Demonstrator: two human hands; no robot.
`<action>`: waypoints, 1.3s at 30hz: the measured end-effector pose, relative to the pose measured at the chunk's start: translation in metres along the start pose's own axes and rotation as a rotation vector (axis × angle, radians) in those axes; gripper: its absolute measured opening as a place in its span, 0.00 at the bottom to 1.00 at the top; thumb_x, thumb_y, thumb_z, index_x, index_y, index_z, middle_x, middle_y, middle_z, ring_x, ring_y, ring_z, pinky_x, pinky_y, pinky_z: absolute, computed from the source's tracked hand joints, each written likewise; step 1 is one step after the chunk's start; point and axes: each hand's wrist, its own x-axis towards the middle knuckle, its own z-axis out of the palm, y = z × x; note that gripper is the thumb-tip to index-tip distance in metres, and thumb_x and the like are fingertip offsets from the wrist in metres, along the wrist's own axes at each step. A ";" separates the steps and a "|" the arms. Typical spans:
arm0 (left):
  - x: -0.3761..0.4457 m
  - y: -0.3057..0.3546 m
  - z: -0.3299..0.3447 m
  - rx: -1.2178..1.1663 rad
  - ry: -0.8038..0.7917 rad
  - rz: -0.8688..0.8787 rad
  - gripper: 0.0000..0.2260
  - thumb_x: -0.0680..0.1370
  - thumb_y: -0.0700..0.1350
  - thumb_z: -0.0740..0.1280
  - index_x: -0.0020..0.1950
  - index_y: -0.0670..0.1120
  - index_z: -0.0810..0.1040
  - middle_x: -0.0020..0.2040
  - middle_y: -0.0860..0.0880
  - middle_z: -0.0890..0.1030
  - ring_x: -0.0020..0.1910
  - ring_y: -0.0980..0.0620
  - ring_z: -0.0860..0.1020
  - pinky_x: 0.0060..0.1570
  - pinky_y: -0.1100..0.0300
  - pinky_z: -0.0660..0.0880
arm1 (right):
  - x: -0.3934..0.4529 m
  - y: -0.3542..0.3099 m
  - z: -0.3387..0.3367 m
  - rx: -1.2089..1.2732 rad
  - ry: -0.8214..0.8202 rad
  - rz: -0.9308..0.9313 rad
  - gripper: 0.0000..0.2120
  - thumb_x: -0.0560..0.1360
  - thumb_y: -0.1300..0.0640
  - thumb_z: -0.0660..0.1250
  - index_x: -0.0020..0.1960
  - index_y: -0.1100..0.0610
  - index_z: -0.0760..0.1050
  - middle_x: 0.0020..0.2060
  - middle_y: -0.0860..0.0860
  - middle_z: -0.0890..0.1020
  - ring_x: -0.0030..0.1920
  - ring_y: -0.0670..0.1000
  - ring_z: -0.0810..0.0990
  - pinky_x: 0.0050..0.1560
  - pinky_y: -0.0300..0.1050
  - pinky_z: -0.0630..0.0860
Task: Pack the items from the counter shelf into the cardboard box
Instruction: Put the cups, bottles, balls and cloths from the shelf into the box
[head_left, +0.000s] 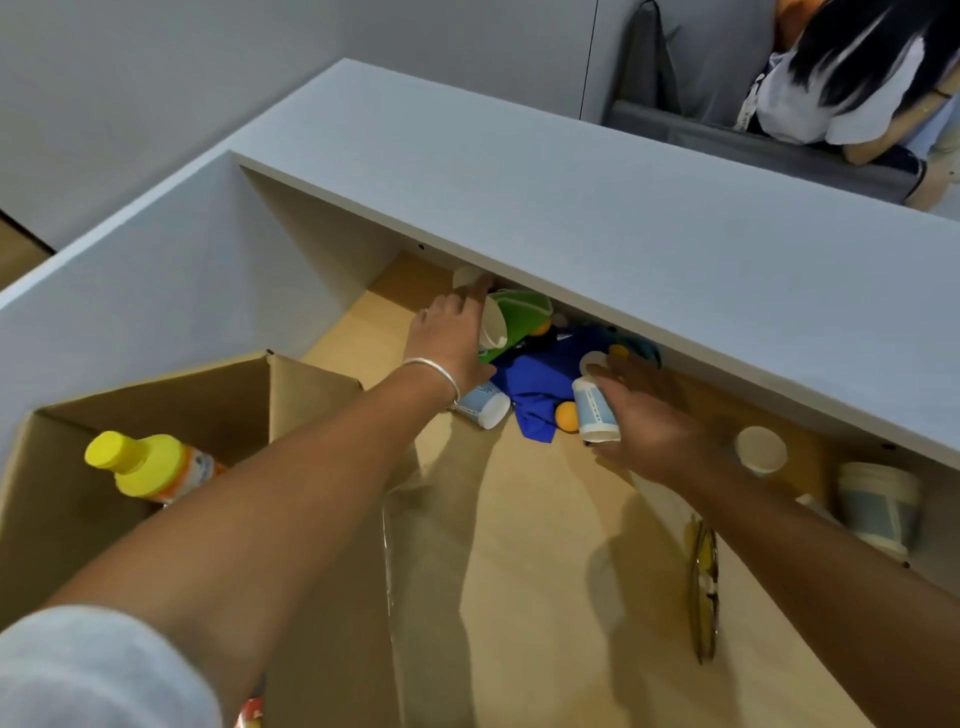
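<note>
Right hand (652, 426) fingers gripped a small white blue-labelled paper cup (595, 408), left hand (452, 338) fingers held another white paper cup (491, 327); squeezing might've crushed either.

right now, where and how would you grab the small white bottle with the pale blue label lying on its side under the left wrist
Probably around the labelled middle of the small white bottle with the pale blue label, coming from above with fingers across its width. It lies on its side on the light wooden shelf, so its round body is exposed on top, while the crumpled blue cloth crowds its right side.

Six cups (492, 328), two balls (567, 415)
</note>
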 end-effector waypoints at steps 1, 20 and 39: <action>0.003 0.000 0.002 -0.001 -0.017 -0.014 0.46 0.66 0.53 0.75 0.76 0.46 0.53 0.64 0.42 0.72 0.64 0.40 0.69 0.61 0.47 0.69 | 0.004 -0.001 0.001 -0.007 0.021 -0.016 0.40 0.69 0.42 0.69 0.74 0.47 0.54 0.72 0.52 0.59 0.71 0.56 0.55 0.72 0.53 0.52; -0.174 -0.051 -0.117 -0.389 0.294 0.177 0.42 0.67 0.56 0.75 0.74 0.52 0.56 0.65 0.49 0.74 0.61 0.48 0.73 0.53 0.56 0.72 | -0.100 -0.153 -0.059 0.178 0.440 -0.154 0.35 0.65 0.46 0.76 0.68 0.51 0.68 0.59 0.50 0.75 0.60 0.52 0.70 0.57 0.48 0.66; -0.324 -0.208 -0.110 -0.497 0.296 -0.175 0.43 0.66 0.60 0.74 0.75 0.57 0.54 0.67 0.52 0.71 0.63 0.54 0.73 0.53 0.53 0.76 | -0.145 -0.332 -0.057 0.189 0.339 -0.489 0.38 0.66 0.41 0.72 0.72 0.48 0.63 0.64 0.46 0.70 0.66 0.49 0.66 0.66 0.49 0.66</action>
